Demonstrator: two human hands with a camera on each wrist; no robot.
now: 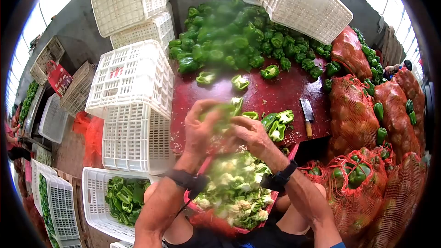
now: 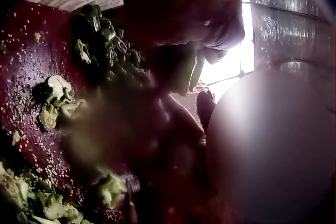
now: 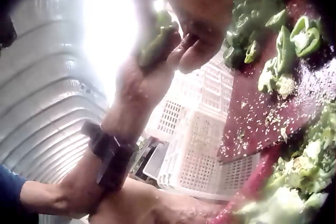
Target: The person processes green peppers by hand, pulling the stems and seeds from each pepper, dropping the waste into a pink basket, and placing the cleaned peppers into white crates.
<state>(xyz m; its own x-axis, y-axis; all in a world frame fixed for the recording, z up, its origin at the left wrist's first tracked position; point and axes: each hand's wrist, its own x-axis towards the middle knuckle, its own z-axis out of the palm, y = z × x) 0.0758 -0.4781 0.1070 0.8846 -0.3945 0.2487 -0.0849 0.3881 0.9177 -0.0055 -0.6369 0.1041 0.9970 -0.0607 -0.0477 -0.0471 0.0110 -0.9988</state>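
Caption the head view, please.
Left hand and right hand grip a green pepper over the red board, pepper cores heaped below.

On the table (image 1: 275, 94), the pepper pile (image 1: 229, 36) lies behind the knife (image 1: 307, 114); crates (image 1: 133, 82) stand left, sacks (image 1: 351, 119) right.

Pepper (image 1: 226, 111) motion-blurred between left hand (image 1: 200, 131) and right hand (image 1: 251, 133); right hold unreadable. Left wrist view half masked by pale blur.
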